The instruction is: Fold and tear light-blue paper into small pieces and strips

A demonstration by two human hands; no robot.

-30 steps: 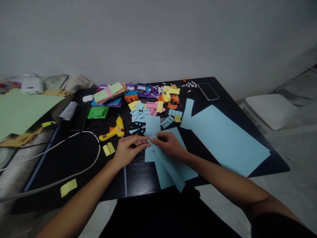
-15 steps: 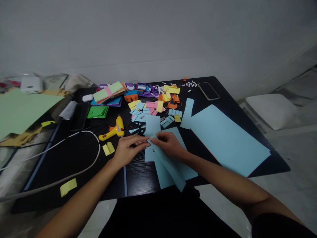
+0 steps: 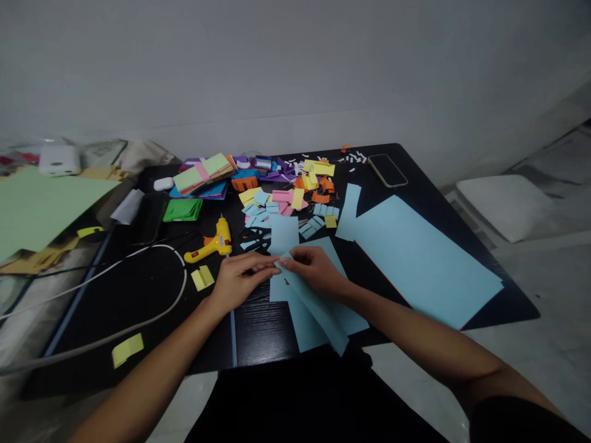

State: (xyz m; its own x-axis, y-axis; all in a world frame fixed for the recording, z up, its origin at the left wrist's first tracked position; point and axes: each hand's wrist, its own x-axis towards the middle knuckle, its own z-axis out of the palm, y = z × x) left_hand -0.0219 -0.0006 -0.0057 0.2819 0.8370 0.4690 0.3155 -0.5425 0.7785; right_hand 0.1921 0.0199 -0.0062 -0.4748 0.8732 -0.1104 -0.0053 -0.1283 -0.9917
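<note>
Both hands meet at the upper end of a folded light-blue paper strip (image 3: 319, 311). My right hand (image 3: 316, 269) pinches it between thumb and fingers, and its lower end slants down toward the table's front edge. From the other side, my left hand (image 3: 244, 278) has its thumb and fingertips closed at the strip's tip. Beneath lie a larger blue sheet (image 3: 303, 332) and a narrow blue piece (image 3: 285, 230). Black scissors (image 3: 255, 237) rest just beyond my left hand, partly under paper. A yellow hot glue gun (image 3: 213, 241) lies to its left.
Cut blue, pink, yellow, orange and purple paper pieces (image 3: 289, 198) cover the back of the black table. Large blue sheets (image 3: 429, 264) and a phone (image 3: 388, 170) lie right. A white cable (image 3: 178, 294) loops on the left, near small yellow pieces (image 3: 127, 349).
</note>
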